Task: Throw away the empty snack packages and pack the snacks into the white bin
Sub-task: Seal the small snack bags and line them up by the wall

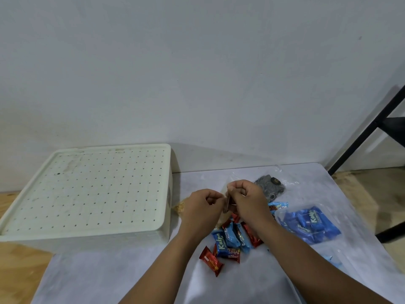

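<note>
A plain pale wall stands behind a grey-white table (114, 279) with bare plywood showing past its left and right edges. Above the middle of the table we see both hands raised close together, working on one small reddish-brown snack wrapper (228, 204) held upright between them. The left hand (200, 208) has its fingers curled and pinches the wrapper's left side; the right hand (246, 197) has fingers and thumb curled onto its right side. Whether the wrapper is full or empty we cannot tell, as the fingers hide most of it.

Just below the hands, towards the near edge, lies a loose heap of small wrapped snacks (232, 238), blue and red, touching one another, with one red wrapped bar (211, 261) lying slightly apart on the near side. Near the right edge sits a clear plastic bag of blue snack packets (311, 224). Towards the far edge, just behind the right hand, is a dark bag with a ring pattern (270, 186).

At the far left corner stands the white perforated plastic bin (87, 189); it shows us a flat holed face, so it seems lidded or turned over, though we cannot tell which.

To do this step well, we judge that we should feel the wrapper for contents with a light squeeze, keep both pinches near its sealed ends so nothing spills, and decide its place before letting go. The bin would need opening or turning before anything goes in.
</note>
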